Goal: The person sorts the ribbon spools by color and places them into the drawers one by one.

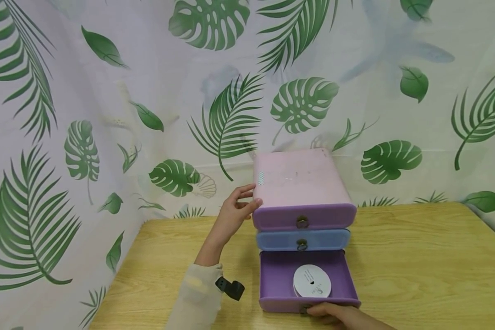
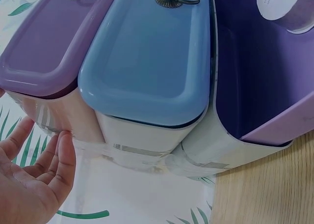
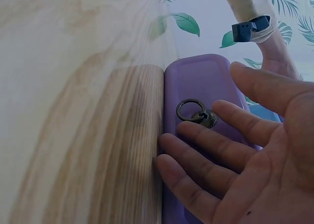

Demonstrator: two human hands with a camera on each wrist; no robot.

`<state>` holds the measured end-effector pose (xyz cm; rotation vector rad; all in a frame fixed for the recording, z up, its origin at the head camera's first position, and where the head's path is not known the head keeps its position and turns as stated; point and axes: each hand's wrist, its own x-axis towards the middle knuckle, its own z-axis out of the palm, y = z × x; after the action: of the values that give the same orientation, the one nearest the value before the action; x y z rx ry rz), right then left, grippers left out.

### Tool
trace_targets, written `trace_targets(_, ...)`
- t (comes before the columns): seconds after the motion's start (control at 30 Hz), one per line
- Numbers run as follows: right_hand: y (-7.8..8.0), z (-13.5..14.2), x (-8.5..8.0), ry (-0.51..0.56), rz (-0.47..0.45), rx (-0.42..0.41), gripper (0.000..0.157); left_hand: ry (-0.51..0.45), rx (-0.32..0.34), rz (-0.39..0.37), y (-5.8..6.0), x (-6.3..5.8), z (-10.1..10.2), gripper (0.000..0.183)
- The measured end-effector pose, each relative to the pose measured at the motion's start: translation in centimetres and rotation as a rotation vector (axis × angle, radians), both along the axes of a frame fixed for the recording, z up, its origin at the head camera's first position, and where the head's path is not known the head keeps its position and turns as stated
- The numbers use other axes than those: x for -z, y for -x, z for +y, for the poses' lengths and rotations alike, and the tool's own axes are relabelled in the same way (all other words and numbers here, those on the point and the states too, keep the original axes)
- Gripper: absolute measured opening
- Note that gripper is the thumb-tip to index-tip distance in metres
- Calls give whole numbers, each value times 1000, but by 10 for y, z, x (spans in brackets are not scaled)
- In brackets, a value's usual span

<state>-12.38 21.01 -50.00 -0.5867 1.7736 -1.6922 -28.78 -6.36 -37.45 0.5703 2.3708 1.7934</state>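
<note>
A drawer unit with a pale pink top (image 1: 297, 178) stands on the table, its three drawers stacked. Its upper purple drawer (image 1: 278, 219) and middle blue drawer (image 1: 272, 240) are closed. The bottom purple drawer (image 1: 278, 304) is pulled out, with a flat, round white spool (image 1: 312, 280) lying in it. My left hand (image 1: 231, 215) rests its fingertips on the unit's upper left side, thumb near the front corner. At the bottom drawer's front, my right hand (image 3: 265, 155) has its fingers extended beside the ring pull (image 3: 191, 110), palm facing the drawer.
The wood-grain table (image 1: 420, 266) extends to both sides of the unit. Behind it hangs a white cloth (image 1: 239, 59) with green leaf prints, close to the unit's back. A black strap device (image 1: 230, 288) sits on the left wrist over the pale sleeve (image 1: 198, 298).
</note>
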Motion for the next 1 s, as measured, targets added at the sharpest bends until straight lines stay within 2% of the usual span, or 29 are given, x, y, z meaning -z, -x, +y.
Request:
trace_targets(0.27,1,-3,-2,26,-61,-21,48,-4,-3,1,0,-1,1,53)
trace_targets(0.33,0,-5,-1,34,-43,-36,48,-5,-3,0,0,-1,0,53)
trace_targets(0.43,-2,-12,1,15,-96,48,43,-3,-6,1,0,0,0,53)
trace_targets(0.57,-5,-22,2,-39,-192,184,44,-1,-5,5,-1,0,-1,54)
trace_targets(0.6,-6,-23,1,-41,-208,196,45,0,-4,5,-1,-1,-1,55)
trace_targets(0.7,-5,-23,2,-27,-153,144,44,-1,-3,5,-1,0,-1,56)
trace_targets(0.83,-1,-22,6,41,-65,62,44,-5,-1,11,0,1,-1,58)
trace_targets(1.0,4,-23,12,186,-66,-21,45,-11,2,9,-1,1,0,57)
